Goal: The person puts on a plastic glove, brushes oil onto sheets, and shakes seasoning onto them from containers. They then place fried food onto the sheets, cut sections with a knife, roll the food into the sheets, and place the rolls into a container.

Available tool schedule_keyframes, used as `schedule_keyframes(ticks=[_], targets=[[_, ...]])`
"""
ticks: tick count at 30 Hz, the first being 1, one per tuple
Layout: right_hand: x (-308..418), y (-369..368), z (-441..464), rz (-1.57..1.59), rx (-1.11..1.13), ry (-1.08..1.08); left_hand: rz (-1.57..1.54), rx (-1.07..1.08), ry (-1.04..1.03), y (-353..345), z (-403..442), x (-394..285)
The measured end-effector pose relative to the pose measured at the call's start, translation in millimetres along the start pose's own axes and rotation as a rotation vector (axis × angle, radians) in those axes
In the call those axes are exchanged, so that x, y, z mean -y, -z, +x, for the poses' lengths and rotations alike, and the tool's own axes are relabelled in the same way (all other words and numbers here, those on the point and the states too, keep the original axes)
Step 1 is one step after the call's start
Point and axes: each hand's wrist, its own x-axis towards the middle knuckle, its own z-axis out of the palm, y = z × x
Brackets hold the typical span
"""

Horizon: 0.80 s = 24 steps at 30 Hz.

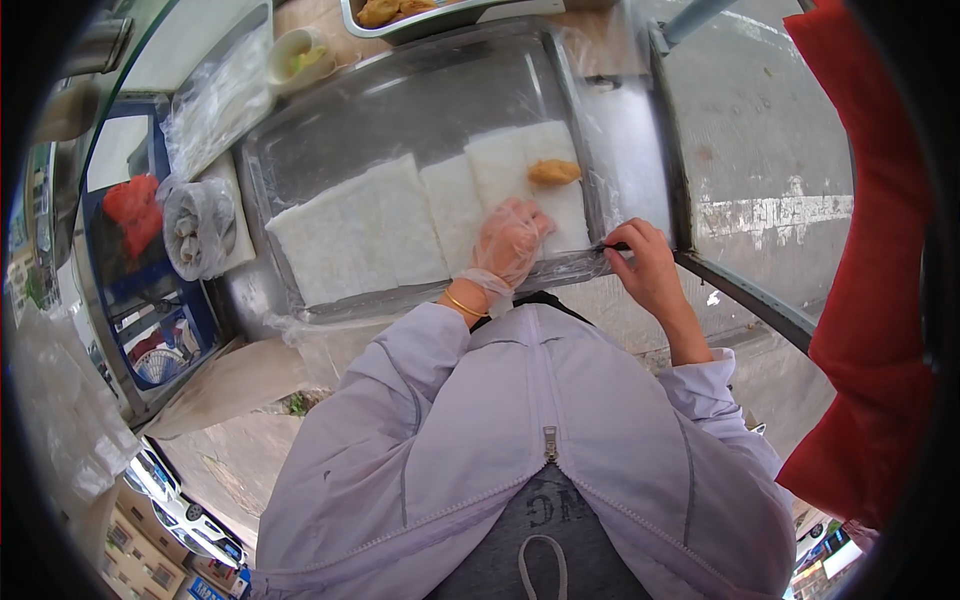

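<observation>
Inside a metal tray point(440, 95) lined with clear plastic, overlapping flat white sheets point(350, 235) lie in a row. One golden-brown piece of food point(554, 172) rests on the rightmost sheet. My left hand point(508, 242), in a clear plastic glove, is curled over the sheets just below that piece. Its fingers are closed, and whatever they hold is hidden. At the tray's lower right corner, my bare right hand point(645, 262) pinches a thin dark object point(617, 246), too small to identify.
A tray of golden-brown food point(385, 12) stands at the top, near a pale cup point(300, 60). To the left are a plastic-bagged bowl point(198, 228), a plastic bag point(215, 110) and a red bag point(132, 213). A metal frame bar point(745, 300) borders the right; red cloth point(860, 250) hangs beyond.
</observation>
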Motion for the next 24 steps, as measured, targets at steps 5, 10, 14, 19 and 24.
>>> schedule_keyframes(ticks=[5, 10, 14, 19, 24], targets=[[-0.4, 0.9, 0.5, 0.032, -0.007, -0.044, -0.002, 0.002, -0.001, -0.5, -0.4, -0.4], [0.1, 3.3, 0.9, 0.04, -0.017, -0.054, 0.017, 0.194, -0.138, 16.9, 5.1, -12.3], [-9.1, 20.5, 8.2, 0.272, -0.16, -0.186, -0.032, 0.106, -0.01, 10.3, 31.2, -4.6], [5.2, 31.7, 45.3, 0.263, -0.365, -0.18, -0.35, -0.127, 0.395, 33.5, 105.1, 26.4], [7.2, 22.4, 62.1, -0.148, -0.302, -0.045, 0.15, -0.285, 0.144, 31.4, 96.2, 23.2]])
